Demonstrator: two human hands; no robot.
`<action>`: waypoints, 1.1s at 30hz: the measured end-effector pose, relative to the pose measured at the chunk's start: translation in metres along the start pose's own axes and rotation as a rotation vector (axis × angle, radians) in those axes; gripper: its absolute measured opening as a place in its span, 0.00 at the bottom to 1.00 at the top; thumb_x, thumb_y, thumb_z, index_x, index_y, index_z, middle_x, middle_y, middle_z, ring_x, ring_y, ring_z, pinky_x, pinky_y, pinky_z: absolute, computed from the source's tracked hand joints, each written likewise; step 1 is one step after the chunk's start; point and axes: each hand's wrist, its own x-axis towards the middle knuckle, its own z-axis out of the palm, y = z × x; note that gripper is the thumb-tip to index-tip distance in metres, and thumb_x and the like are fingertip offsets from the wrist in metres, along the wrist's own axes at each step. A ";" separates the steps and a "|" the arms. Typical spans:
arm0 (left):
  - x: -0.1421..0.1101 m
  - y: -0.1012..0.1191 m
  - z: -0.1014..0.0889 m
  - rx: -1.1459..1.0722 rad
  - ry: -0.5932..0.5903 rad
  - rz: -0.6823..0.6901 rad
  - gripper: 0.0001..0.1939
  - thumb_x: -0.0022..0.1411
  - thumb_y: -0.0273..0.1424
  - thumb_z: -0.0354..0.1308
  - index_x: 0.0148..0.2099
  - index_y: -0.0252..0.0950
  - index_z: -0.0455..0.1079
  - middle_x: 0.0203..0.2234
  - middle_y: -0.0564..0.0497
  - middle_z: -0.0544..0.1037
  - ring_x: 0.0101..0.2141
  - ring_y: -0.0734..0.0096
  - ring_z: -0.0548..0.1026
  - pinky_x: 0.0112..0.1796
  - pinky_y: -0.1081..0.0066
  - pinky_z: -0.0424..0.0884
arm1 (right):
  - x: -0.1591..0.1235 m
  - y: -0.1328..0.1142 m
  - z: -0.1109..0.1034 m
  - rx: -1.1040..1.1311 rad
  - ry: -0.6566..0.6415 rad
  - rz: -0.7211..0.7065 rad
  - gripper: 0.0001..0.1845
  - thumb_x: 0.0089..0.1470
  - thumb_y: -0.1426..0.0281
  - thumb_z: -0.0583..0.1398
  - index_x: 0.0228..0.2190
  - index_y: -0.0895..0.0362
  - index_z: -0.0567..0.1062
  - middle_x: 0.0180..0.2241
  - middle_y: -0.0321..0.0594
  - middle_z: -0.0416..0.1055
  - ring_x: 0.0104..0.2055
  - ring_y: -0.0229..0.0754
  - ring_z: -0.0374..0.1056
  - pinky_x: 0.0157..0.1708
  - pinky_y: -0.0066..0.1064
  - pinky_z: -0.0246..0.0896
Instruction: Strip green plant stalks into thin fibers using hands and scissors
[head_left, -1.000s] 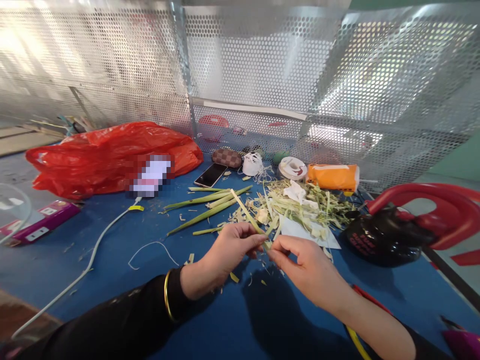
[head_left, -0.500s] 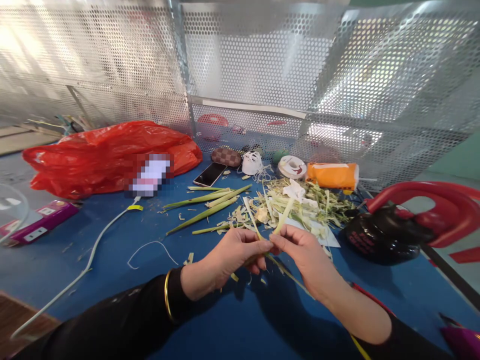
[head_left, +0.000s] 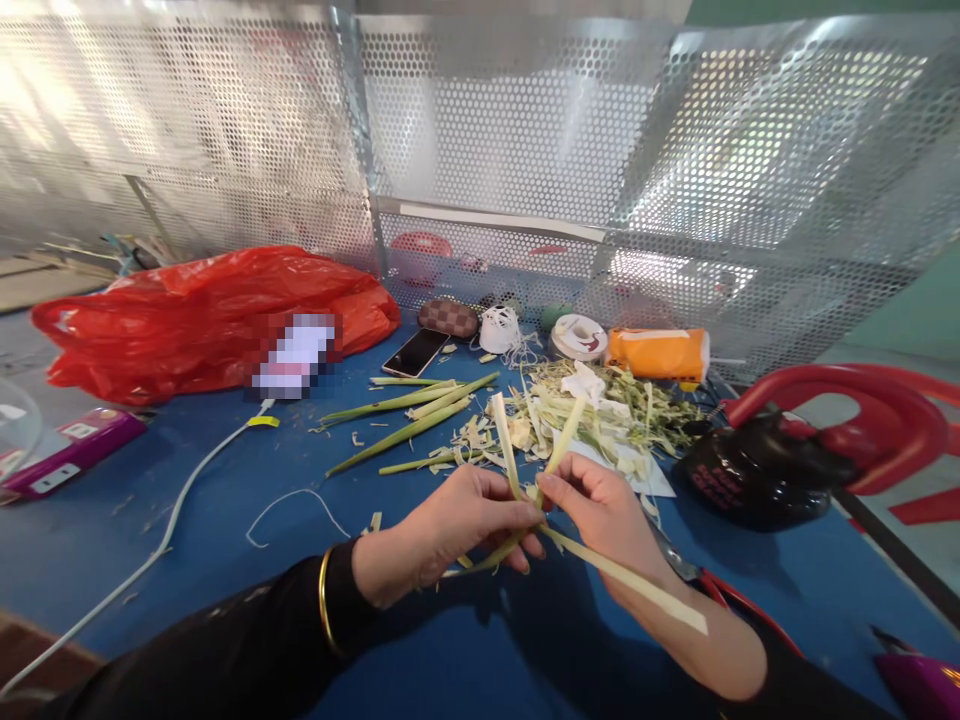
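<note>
Pale green plant strips cross each other between my two hands, above the blue table. My left hand pinches them where they cross, thumb on top. Just right of it, my right hand grips an upright strip between thumb and fingers. Two strip ends point away from me, one lies across my right forearm, and another passes under my left fingers. Beyond my hands lies a heap of peelings and shredded stalks. Several whole green stalks rest to its left. Red-handled scissors lie partly hidden under my right forearm.
A black pot with a red handle stands at the right. Along the back are a dark phone, a tape roll, an orange packet and a red plastic bag. A white cable runs along the left.
The strips between my hands have been shifted: one now lies over my right forearm, and the left upright end has spread wider. The scissors show more. The view has moved slightly.
</note>
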 end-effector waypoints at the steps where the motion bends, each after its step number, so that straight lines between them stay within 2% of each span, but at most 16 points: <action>1: 0.000 -0.001 0.000 -0.025 0.010 0.010 0.14 0.50 0.39 0.65 0.29 0.31 0.74 0.24 0.48 0.79 0.20 0.76 0.74 0.25 0.76 0.68 | 0.001 0.000 -0.001 -0.004 -0.010 -0.001 0.16 0.52 0.62 0.60 0.19 0.55 0.65 0.19 0.31 0.62 0.25 0.37 0.59 0.27 0.29 0.55; 5: 0.001 0.000 0.000 -0.154 0.017 0.013 0.16 0.54 0.41 0.61 0.34 0.30 0.76 0.24 0.48 0.79 0.20 0.77 0.73 0.26 0.76 0.69 | 0.006 -0.002 -0.010 -0.069 -0.044 -0.014 0.18 0.56 0.59 0.58 0.19 0.55 0.66 0.19 0.32 0.63 0.25 0.37 0.60 0.28 0.29 0.56; 7: 0.001 0.001 0.000 -0.185 0.014 0.017 0.16 0.56 0.40 0.59 0.35 0.30 0.76 0.24 0.48 0.78 0.20 0.77 0.73 0.26 0.75 0.69 | 0.008 -0.004 -0.018 -0.146 0.059 -0.065 0.21 0.58 0.58 0.56 0.19 0.55 0.65 0.19 0.32 0.62 0.24 0.37 0.60 0.27 0.30 0.55; 9: 0.000 0.002 0.001 -0.181 0.008 0.023 0.16 0.56 0.39 0.57 0.35 0.29 0.76 0.25 0.48 0.78 0.20 0.76 0.73 0.25 0.75 0.69 | 0.010 -0.007 -0.024 -0.236 0.224 -0.167 0.20 0.59 0.58 0.55 0.19 0.54 0.65 0.19 0.33 0.63 0.24 0.38 0.60 0.27 0.30 0.55; 11: -0.001 0.002 0.002 -0.146 -0.004 0.034 0.16 0.56 0.39 0.57 0.32 0.30 0.75 0.24 0.48 0.77 0.18 0.77 0.72 0.24 0.75 0.68 | 0.011 -0.009 -0.028 -0.341 0.273 -0.304 0.16 0.58 0.60 0.56 0.23 0.55 0.69 0.24 0.37 0.68 0.29 0.41 0.63 0.31 0.32 0.57; 12: -0.001 0.002 0.003 -0.114 -0.016 0.040 0.16 0.55 0.39 0.57 0.30 0.30 0.74 0.23 0.48 0.77 0.17 0.77 0.71 0.22 0.75 0.67 | 0.011 -0.010 -0.028 -0.389 0.222 -0.364 0.14 0.58 0.61 0.57 0.25 0.55 0.72 0.27 0.39 0.70 0.33 0.43 0.65 0.34 0.33 0.58; 14: -0.001 -0.001 0.004 -0.028 -0.039 0.054 0.15 0.55 0.39 0.57 0.28 0.30 0.72 0.21 0.50 0.76 0.16 0.78 0.70 0.20 0.77 0.65 | 0.011 -0.011 -0.025 -0.424 0.019 -0.393 0.12 0.57 0.62 0.58 0.26 0.55 0.75 0.32 0.40 0.72 0.37 0.45 0.66 0.39 0.34 0.59; 16: -0.001 -0.004 0.006 0.044 -0.054 0.048 0.14 0.55 0.38 0.57 0.28 0.31 0.73 0.20 0.51 0.75 0.16 0.79 0.70 0.20 0.78 0.64 | 0.009 -0.010 -0.019 -0.348 -0.167 -0.276 0.12 0.57 0.63 0.58 0.25 0.55 0.75 0.30 0.39 0.72 0.35 0.43 0.67 0.37 0.33 0.59; 17: 0.000 -0.005 0.007 0.062 -0.053 0.038 0.13 0.54 0.38 0.58 0.29 0.31 0.73 0.20 0.52 0.75 0.16 0.80 0.70 0.21 0.78 0.64 | 0.008 -0.010 -0.015 -0.286 -0.211 -0.195 0.12 0.56 0.64 0.59 0.24 0.55 0.74 0.28 0.37 0.71 0.33 0.42 0.66 0.34 0.32 0.59; 19: 0.001 -0.007 0.008 0.074 -0.033 0.020 0.13 0.52 0.38 0.60 0.30 0.31 0.73 0.20 0.52 0.76 0.16 0.79 0.70 0.21 0.77 0.66 | 0.005 -0.010 -0.009 -0.169 -0.216 -0.073 0.10 0.54 0.66 0.59 0.23 0.55 0.73 0.25 0.34 0.68 0.30 0.39 0.64 0.30 0.30 0.58; 21: 0.001 -0.007 0.010 0.083 0.005 0.005 0.13 0.49 0.38 0.62 0.28 0.31 0.73 0.19 0.53 0.75 0.16 0.79 0.70 0.22 0.76 0.67 | 0.002 -0.010 -0.006 -0.108 -0.166 -0.039 0.09 0.52 0.67 0.60 0.22 0.55 0.72 0.23 0.32 0.66 0.28 0.38 0.62 0.29 0.29 0.56; 25: 0.000 -0.006 0.013 0.106 0.063 -0.017 0.10 0.47 0.34 0.63 0.24 0.30 0.73 0.17 0.52 0.75 0.17 0.77 0.71 0.25 0.74 0.70 | -0.001 -0.011 -0.004 -0.111 -0.106 -0.102 0.11 0.51 0.68 0.60 0.20 0.56 0.69 0.22 0.32 0.64 0.28 0.37 0.61 0.30 0.29 0.55; 28: -0.002 -0.005 0.014 0.117 0.026 -0.014 0.08 0.47 0.31 0.60 0.24 0.31 0.75 0.20 0.50 0.77 0.18 0.77 0.72 0.27 0.73 0.72 | -0.004 -0.009 -0.005 -0.115 -0.097 -0.151 0.10 0.51 0.69 0.60 0.20 0.56 0.68 0.23 0.32 0.65 0.29 0.38 0.62 0.31 0.30 0.55; 33: -0.003 -0.005 0.013 0.155 -0.009 -0.024 0.07 0.46 0.31 0.60 0.24 0.31 0.75 0.20 0.50 0.77 0.18 0.77 0.72 0.26 0.73 0.71 | -0.007 -0.007 -0.003 -0.121 -0.069 -0.213 0.10 0.53 0.69 0.58 0.21 0.55 0.67 0.26 0.34 0.67 0.32 0.39 0.64 0.35 0.31 0.56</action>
